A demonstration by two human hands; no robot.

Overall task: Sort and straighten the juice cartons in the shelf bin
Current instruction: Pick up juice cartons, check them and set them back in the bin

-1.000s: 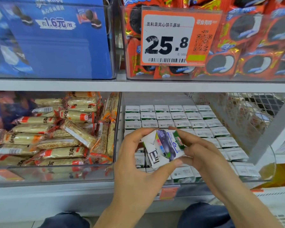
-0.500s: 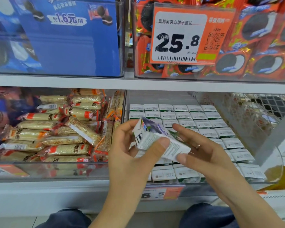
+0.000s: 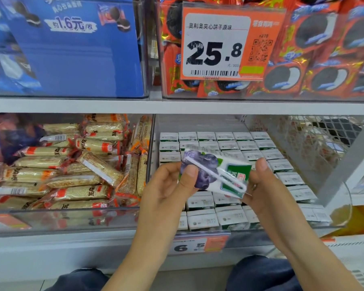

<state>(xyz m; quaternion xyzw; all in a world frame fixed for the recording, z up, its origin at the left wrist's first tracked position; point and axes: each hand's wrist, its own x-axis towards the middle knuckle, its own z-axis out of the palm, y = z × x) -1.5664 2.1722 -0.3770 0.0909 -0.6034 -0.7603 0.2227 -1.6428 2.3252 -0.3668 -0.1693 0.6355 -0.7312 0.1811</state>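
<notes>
Overall, a white shelf unit [image 3: 177, 106] fills the view, with clear bins on two levels. On the upper level, a blue biscuit box [image 3: 76, 51] stands on the left and red biscuit packs [image 3: 328, 59] fill the bin on the right, which carries an orange price tag [image 3: 231, 42] reading 25.8. On the lower level, the left bin holds a loose heap of wrapped snack bars [image 3: 72, 171], lying at mixed angles. Beside it, the shelf bin [image 3: 343, 198] with clear walls holds the juice cartons [image 3: 235, 145], standing upright in tight rows with their white tops showing; a few front cartons sit slightly out of line. A smaller price tag [image 3: 198, 244] reading 6.5 is fixed to the shelf edge below this bin.

One held carton [image 3: 216, 175] is lifted above the middle rows, tilted, its printed blueberry face and attached straw turned toward the camera. The left hand [image 3: 166, 192] grips its left end, thumb pressed across the printed face with fingers behind. The right hand [image 3: 265, 185] grips the right end, fingers curled round the edge; a ring shows on one finger. Both grips are clamped on this carton, which touches none of those in the bin.
</notes>
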